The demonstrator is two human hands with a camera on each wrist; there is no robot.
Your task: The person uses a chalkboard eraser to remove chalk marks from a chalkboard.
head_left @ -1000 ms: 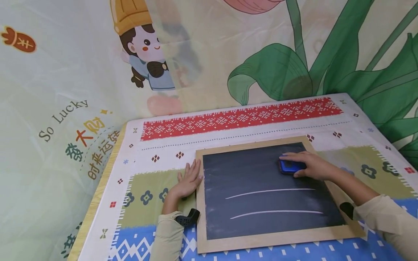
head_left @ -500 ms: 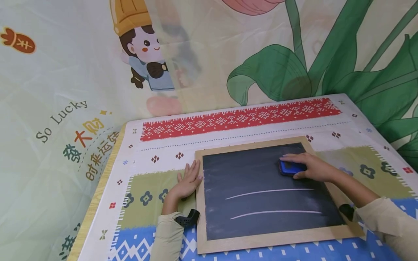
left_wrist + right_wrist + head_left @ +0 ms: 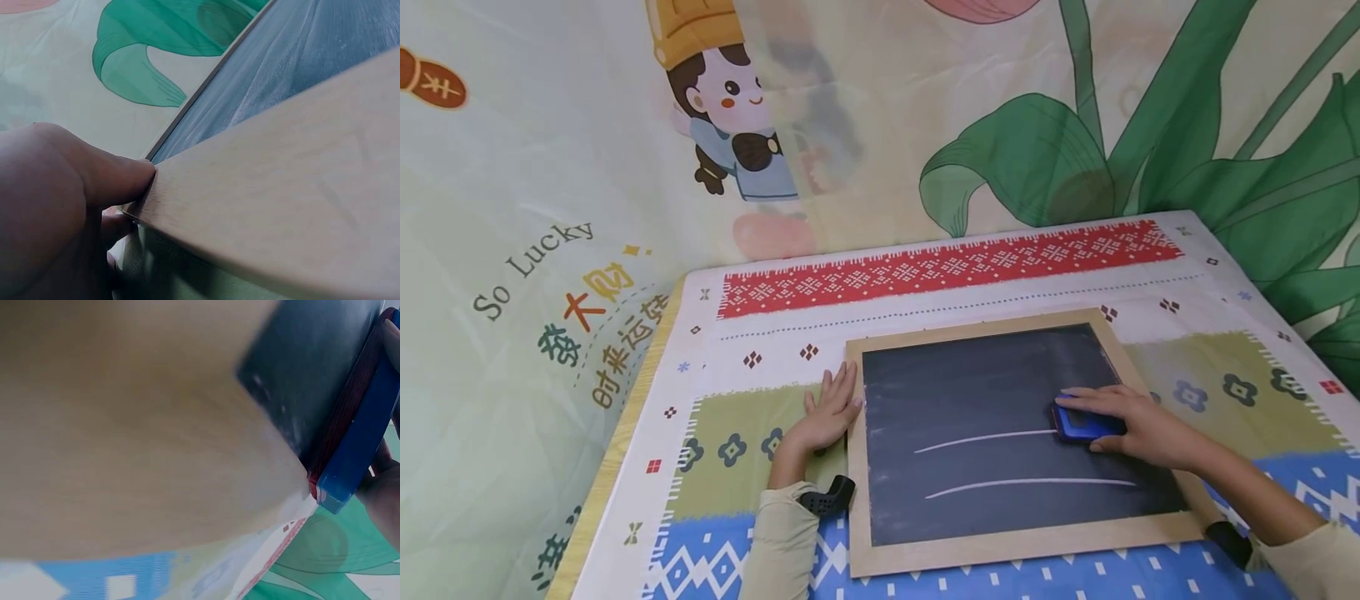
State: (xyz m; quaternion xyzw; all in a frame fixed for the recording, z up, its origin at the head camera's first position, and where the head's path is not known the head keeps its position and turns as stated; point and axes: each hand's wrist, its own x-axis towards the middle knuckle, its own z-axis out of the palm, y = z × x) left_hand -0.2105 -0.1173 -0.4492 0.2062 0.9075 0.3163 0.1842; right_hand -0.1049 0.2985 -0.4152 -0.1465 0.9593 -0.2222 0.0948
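Observation:
A wood-framed blackboard [image 3: 970, 387] lies on the table with two curved chalk lines, an upper one [image 3: 985, 438] and a lower one [image 3: 1030, 482]. My right hand [image 3: 1138, 425] grips a blue blackboard eraser [image 3: 1086, 427] between thumb and fingers, its underside against the board. The eraser covers the right end of the upper line. In the right wrist view the eraser [image 3: 359, 434] shows a dark red felt side. My left hand [image 3: 826, 417] rests against the frame's left edge with fingers extended. In the left wrist view its thumb [image 3: 119, 178] presses the frame [image 3: 262, 181].
A patterned tablecloth [image 3: 752, 329] covers the table, whose wooden edge [image 3: 617, 442] shows at left. Printed curtains [image 3: 865, 125] hang close behind it. A black wrist device [image 3: 827, 497] sits on the left sleeve.
My right hand has drawn the eraser down and slightly right, from above the upper chalk line onto its right end. The left hand keeps its place on the frame. The head view shifts slightly.

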